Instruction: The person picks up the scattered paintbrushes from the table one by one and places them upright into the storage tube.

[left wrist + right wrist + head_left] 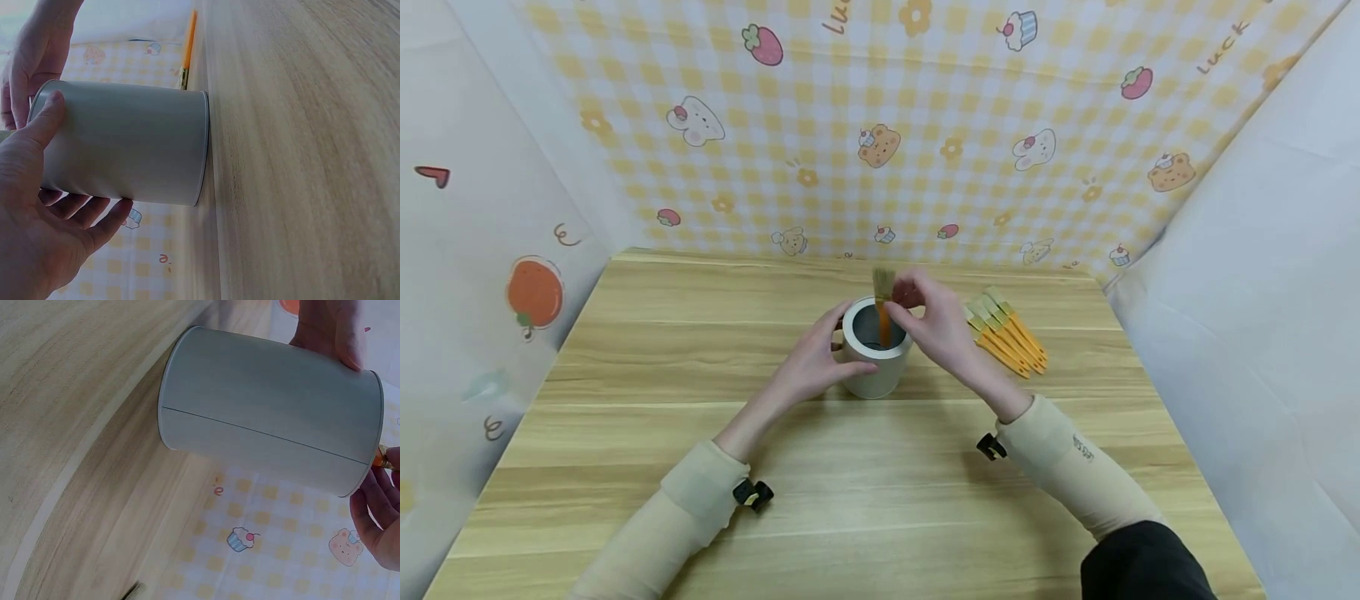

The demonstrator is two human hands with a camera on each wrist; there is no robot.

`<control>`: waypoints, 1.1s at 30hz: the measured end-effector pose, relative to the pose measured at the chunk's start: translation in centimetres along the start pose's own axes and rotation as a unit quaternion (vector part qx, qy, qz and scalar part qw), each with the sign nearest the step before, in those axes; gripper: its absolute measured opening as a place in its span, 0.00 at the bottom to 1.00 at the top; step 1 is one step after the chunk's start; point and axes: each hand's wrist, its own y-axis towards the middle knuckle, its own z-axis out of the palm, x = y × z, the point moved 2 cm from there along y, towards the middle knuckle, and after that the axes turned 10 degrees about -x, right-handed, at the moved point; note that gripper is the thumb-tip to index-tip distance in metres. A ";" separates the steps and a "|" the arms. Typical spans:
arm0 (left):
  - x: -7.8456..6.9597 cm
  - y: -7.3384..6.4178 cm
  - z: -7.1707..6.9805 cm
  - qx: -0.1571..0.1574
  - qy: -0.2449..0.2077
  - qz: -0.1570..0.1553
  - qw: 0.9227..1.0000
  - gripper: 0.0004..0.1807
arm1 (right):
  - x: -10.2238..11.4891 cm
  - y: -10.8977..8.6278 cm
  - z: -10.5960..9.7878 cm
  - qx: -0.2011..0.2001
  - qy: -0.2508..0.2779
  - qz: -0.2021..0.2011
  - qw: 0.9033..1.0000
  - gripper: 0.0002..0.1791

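Note:
A grey cylindrical canister (872, 384) with a pale rim and dark inside stands upright on the wooden table. My left hand (807, 360) grips its left side, thumb across the front and fingers round the back; the left wrist view shows this hold on the canister (125, 144) closely. Over the mouth, my right hand (938, 327) pinches a paintbrush (883, 284), bristles up, its orange handle inside the canister. Whether the handle's end touches the bottom is hidden. In the right wrist view, only a bit of that brush (380, 457) shows beyond the rim.
Several paintbrushes (1011, 335) with orange handles lie side by side on the table to the right of the canister, bristles pointing away. A yellow checked cloth (827, 100) with cartoon prints hangs behind the table (880, 517). White sheets stand at both sides.

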 end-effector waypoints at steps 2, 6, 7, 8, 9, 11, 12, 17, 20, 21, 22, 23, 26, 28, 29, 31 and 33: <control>0.0 0.0 0.0 0.001 -0.001 0.001 1.000 0.55 | 0.0 -0.1 0.1 0.001 -0.011 -0.011 1.000 0.11; -0.1 0.0 0.0 0.004 0.003 0.001 1.000 0.56 | -0.1 -0.2 0.3 0.001 -0.027 -0.028 0.999 0.09; 0.0 0.0 0.0 0.004 0.005 -0.001 1.000 0.56 | -0.2 -0.3 0.3 0.002 -0.029 -0.028 0.999 0.09; 0.0 -0.1 0.0 0.004 0.005 -0.003 1.000 0.56 | -0.2 -0.3 0.3 0.002 -0.031 -0.026 0.999 0.09; 0.0 -0.1 0.0 0.004 0.007 -0.004 1.000 0.56 | -0.3 -0.4 0.2 0.001 -0.032 -0.023 0.999 0.09; 0.0 -0.1 0.0 0.004 0.008 -0.004 1.000 0.56 | -0.4 -0.4 -0.1 0.002 -0.034 -0.010 0.999 0.09; 0.0 -0.1 0.0 0.003 0.008 -0.005 1.000 0.56 | -0.5 -0.4 -0.3 0.001 -0.035 -0.002 0.999 0.09; 0.0 0.0 0.0 0.002 0.005 -0.003 1.000 0.57 | -2.0 -0.3 -2.0 -0.010 -0.044 0.039 0.998 0.11; 0.0 0.0 0.0 0.001 0.004 -0.008 1.000 0.57 | -3.6 -0.4 -3.3 -0.009 -0.051 0.059 0.997 0.12; 0.0 0.0 0.1 0.001 0.004 -0.009 1.000 0.57 | -4.3 -0.5 -3.8 -0.004 -0.054 0.068 0.996 0.12; 0.0 0.0 0.1 0.001 0.005 -0.011 1.000 0.57 | -4.9 -0.7 -4.2 0.003 -0.061 0.077 0.995 0.13; 0.0 0.1 0.1 0.001 0.005 -0.011 1.000 0.57 | -5.6 -0.9 -4.6 0.012 -0.064 0.086 0.994 0.14; 0.1 0.0 0.1 0.000 0.007 -0.011 1.000 0.57 | -7.8 -1.8 -5.6 0.049 -0.092 0.115 0.988 0.17; 0.0 0.0 0.1 0.000 0.008 -0.010 1.000 0.57 | -9.1 -2.4 -6.0 0.077 -0.112 0.125 0.983 0.19; 0.0 0.0 0.1 0.000 0.009 -0.009 1.000 0.57 | -9.7 -2.8 -6.2 0.090 -0.121 0.129 0.980 0.20; 0.0 -0.1 0.1 0.000 0.010 -0.008 1.000 0.57 | -10.6 -3.4 -6.4 0.111 -0.139 0.130 0.975 0.22; 0.0 -0.1 0.1 0.000 0.010 -0.008 1.000 0.57 | -11.3 -3.9 -6.6 0.127 -0.149 0.134 0.971 0.24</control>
